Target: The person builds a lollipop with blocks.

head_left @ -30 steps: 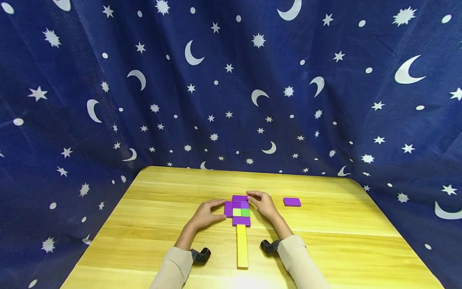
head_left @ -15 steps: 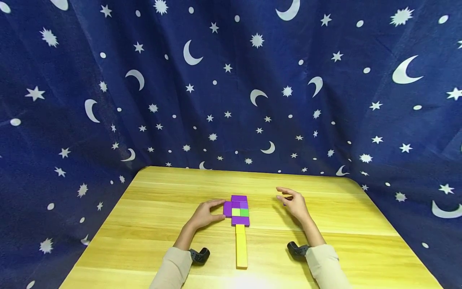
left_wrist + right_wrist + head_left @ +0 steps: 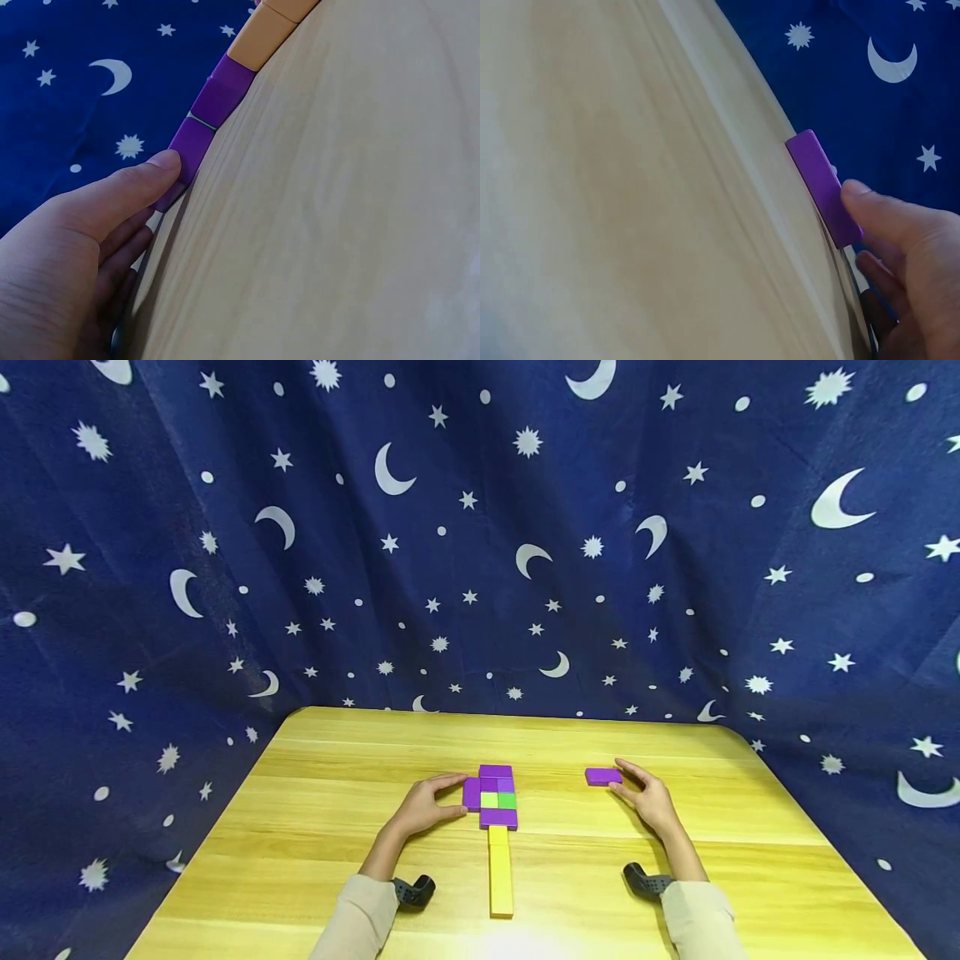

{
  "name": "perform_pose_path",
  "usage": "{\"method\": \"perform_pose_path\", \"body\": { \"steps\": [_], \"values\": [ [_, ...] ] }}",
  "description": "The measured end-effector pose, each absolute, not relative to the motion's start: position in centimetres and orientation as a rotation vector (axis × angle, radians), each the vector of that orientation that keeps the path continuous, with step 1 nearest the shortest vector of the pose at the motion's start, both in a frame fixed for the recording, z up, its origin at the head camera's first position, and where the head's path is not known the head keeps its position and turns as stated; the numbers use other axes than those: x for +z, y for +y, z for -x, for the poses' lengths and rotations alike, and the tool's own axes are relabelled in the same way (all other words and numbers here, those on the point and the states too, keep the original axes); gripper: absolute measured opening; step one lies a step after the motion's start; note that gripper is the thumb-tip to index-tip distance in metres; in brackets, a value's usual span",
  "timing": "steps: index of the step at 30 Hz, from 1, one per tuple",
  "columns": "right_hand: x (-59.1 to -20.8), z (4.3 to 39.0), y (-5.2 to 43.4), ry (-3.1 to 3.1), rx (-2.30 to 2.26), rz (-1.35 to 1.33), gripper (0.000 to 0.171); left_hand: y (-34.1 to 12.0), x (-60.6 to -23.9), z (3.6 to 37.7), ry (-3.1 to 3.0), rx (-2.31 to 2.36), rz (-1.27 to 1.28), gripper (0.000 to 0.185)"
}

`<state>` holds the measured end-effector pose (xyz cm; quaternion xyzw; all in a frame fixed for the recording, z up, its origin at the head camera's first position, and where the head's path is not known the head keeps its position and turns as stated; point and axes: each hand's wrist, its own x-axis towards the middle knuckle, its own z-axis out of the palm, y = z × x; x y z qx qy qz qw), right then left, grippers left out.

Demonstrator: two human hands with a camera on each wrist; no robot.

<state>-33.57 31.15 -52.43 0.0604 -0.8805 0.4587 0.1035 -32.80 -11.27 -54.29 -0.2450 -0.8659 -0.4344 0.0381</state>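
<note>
On the desk, right of centre, a loose purple block lies flat with its long axis running left-right, well apart from the cluster of flat blocks at the middle. The right hand sits just to that block's right and near side; its thumb touches the block's end, and the grip looks narrow and about to pinch, though the far fingers are hidden, so I cannot tell whether they close round it. The right hand is plainly the nearer of the 2 to this block.

The left hand rests against the cluster's left edge, thumb pressed on a purple piece and fingers curved along its far side. From the cluster a yellow bar runs toward the person. No containers show. A star-and-moon cloth hangs behind.
</note>
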Motion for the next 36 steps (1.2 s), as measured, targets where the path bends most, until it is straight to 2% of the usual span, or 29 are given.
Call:
{"method": "perform_pose_path", "body": {
  "steps": [11, 17, 25, 32, 36],
  "values": [
    [-53.2, 33.2, 31.2, -2.592, 1.190, -0.206, 0.039, -11.1, -54.3, 32.6, -2.661, -1.350, 0.774, 0.062],
    [-53.6, 32.1, 28.9, -2.512, 1.140, -0.109, 0.035, -11.1, -54.3, 32.7, -2.659, -1.354, 0.779, 0.063],
    [-53.7, 30.1, 23.8, -2.408, 1.183, -0.048, 0.037, -11.3, -54.3, 32.8, -2.656, -1.349, 0.759, 0.065],
    [-54.1, 29.2, 22.1, -2.417, 1.074, -0.106, 0.039, -11.4, -54.3, 32.8, -2.681, -1.345, 0.745, 0.065],
    [-54.1, 29.2, 22.2, -2.407, 0.995, -0.192, 0.053, -11.3, -54.3, 32.8, -2.677, -1.347, 0.749, 0.065]
  ]
}}
